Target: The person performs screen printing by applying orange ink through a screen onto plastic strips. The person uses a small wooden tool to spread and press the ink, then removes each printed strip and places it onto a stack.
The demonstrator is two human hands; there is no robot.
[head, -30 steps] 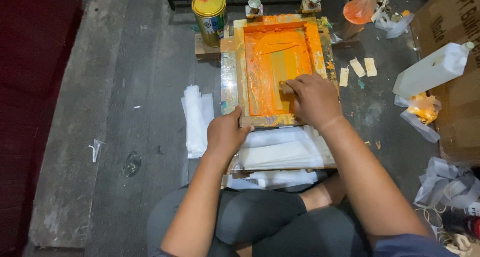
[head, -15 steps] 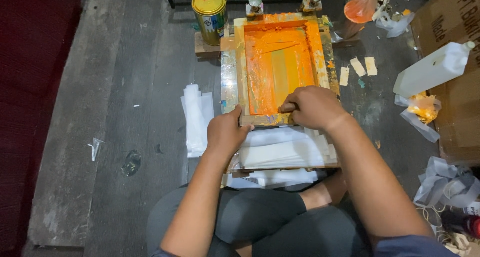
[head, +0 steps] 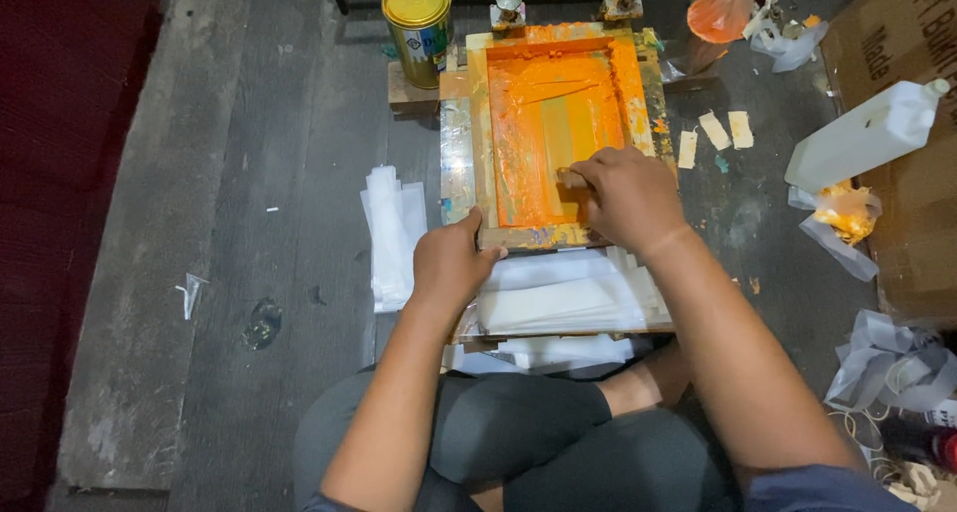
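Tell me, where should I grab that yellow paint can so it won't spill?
Probably grip the paint can around its round side wall, coming from the open floor on its left. It stands upright with its lid on, and the orange printing frame crowds its right side.

This is a small screen-printing workshop set up on a rough grey floor (head: 249, 173). An ink-smeared orange printing frame (head: 558, 133), a paint can (head: 419, 23), stacked white sheets (head: 394, 233) and a cardboard box (head: 897, 33) show it.
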